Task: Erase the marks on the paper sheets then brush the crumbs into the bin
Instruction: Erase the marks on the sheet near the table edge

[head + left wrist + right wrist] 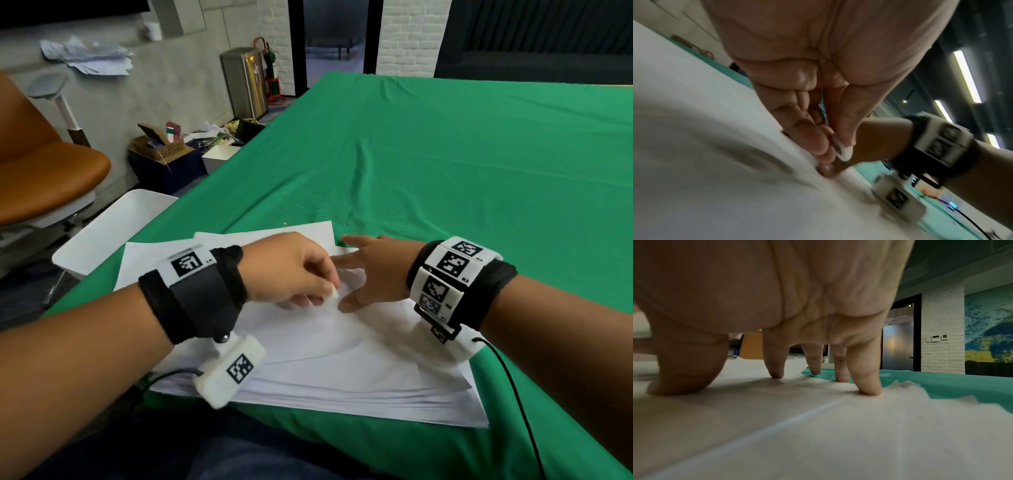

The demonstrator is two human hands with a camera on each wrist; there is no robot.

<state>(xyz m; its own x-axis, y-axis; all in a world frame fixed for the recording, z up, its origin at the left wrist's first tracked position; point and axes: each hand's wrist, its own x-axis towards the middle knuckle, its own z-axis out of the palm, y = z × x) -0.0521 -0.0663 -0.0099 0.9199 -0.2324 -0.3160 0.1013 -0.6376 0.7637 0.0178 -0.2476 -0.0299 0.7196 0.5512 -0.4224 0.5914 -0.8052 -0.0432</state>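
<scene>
A stack of white paper sheets (342, 363) lies on the green tablecloth at the near edge. My left hand (291, 270) pinches a small white eraser (334, 293) and holds it down on the top sheet; the left wrist view shows the eraser (844, 153) between thumb and fingertips. My right hand (370, 270) is spread flat beside it, its fingertips (869, 390) pressing the paper (818, 426). Dark eraser crumbs (318, 205) are scattered on the cloth beyond the sheets. A white bin (113, 226) stands off the table's left edge.
The green table (479, 154) stretches away to the far right. An orange chair (44, 164) and boxes of clutter (164, 147) are on the floor at the left. A metal trash can (245, 82) stands by the far wall.
</scene>
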